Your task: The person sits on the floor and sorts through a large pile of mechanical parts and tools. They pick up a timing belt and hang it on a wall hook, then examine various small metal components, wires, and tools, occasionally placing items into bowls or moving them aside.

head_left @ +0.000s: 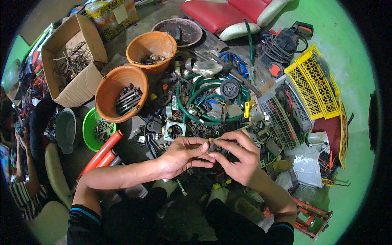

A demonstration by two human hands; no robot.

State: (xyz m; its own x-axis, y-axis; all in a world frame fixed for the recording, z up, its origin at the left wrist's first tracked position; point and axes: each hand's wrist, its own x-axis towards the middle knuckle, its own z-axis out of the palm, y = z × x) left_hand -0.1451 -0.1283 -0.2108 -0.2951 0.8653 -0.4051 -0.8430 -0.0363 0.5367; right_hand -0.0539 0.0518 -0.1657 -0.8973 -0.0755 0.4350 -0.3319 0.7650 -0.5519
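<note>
My left hand and my right hand meet at lower centre, both closed on a small dark-and-brassy metal part, held between fingertips and thumbs; fingers hide much of it. Just beyond them a green hose lies coiled among loose metal pieces, with a round dark pulley and a square metal plate.
Orange buckets of metal parts, a green basin, a cardboard box of wires and red tubes stand left, a co-worker's striped sleeve beyond. Yellow crates stand right; red seat cushions at back.
</note>
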